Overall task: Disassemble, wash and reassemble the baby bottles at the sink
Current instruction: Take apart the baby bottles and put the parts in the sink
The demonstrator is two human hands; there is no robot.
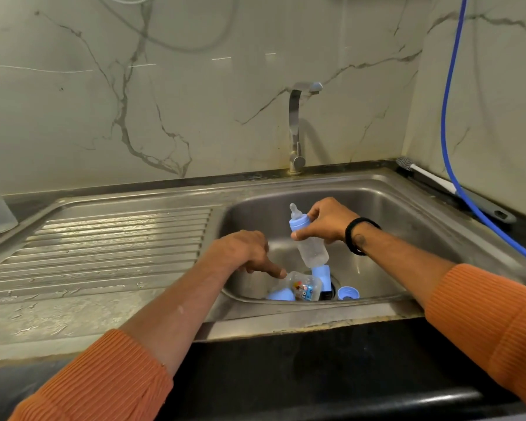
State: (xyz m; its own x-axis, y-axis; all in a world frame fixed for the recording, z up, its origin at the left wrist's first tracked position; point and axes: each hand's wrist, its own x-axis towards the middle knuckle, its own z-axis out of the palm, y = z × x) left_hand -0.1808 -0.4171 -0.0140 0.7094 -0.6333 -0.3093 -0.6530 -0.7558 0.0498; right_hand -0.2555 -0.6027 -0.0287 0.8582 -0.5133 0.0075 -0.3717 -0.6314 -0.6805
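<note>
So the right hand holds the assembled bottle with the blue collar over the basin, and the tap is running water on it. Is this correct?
Not quite. The right hand does hold the assembled bottle with the blue collar over the basin, but the tap is not running: the head view shows no stream of water from its spout.

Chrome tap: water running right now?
No: no stream falls from the chrome tap spout into the steel sink.

Baby bottle: clear body, light blue collar. Sink: grey steel. Sleeves: ribbed orange. Wristband: black. Hose: blue. Wall: white, grey-veined marble.
</note>
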